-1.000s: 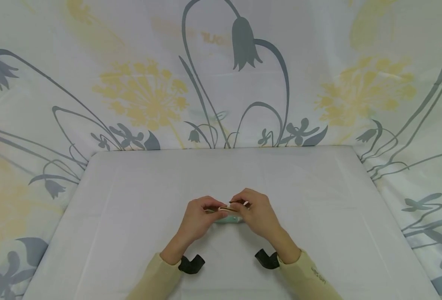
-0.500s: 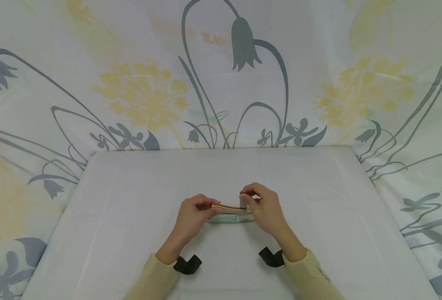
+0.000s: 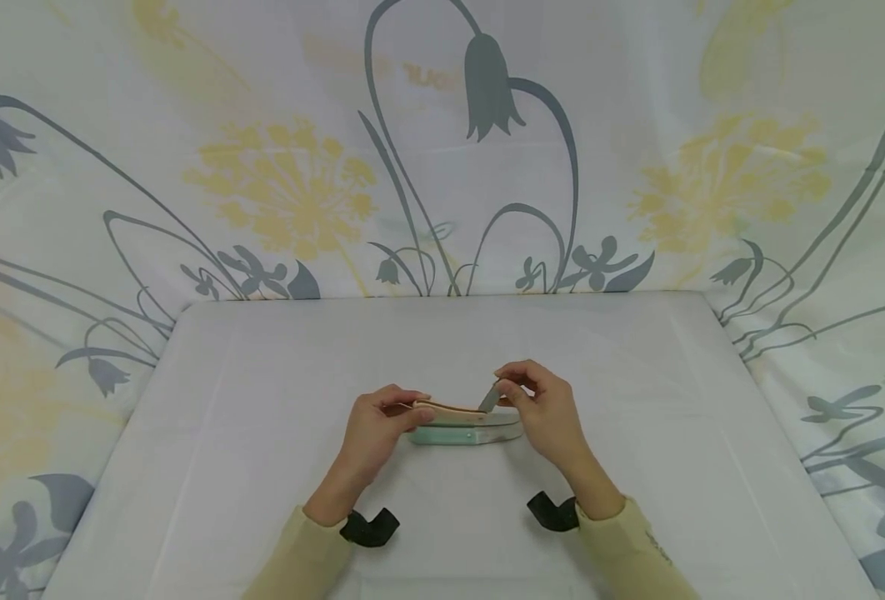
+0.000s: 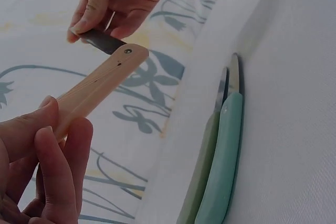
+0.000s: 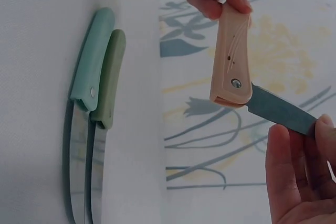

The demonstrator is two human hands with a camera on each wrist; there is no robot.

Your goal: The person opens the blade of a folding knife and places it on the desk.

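A folding knife with a peach handle [image 5: 231, 56] is up off the table between my hands. My left hand [image 3: 375, 429] pinches the end of that handle between thumb and fingers. The dark grey blade [image 5: 281, 109] stands out at an angle from the pivot, partly unfolded. My right hand [image 3: 546, 412] pinches the blade near its tip. On the table below lie two more folding knives, side by side with blades out: a teal-handled knife [image 4: 223, 156] and an olive-green-handled knife [image 5: 111, 77]. In the head view the peach knife partly hides the olive one.
A white cloth-covered table [image 3: 262, 358] spreads around the hands. Behind it hangs a flowered curtain [image 3: 442, 167], meeting the table's back edge. Black wrist pieces [image 3: 370, 527] stick out at both cuffs.
My hands have drawn apart, the right one moving right and slightly away. The peach knife's blade has swung out of its handle and leans further right. More of the two lying knives shows.
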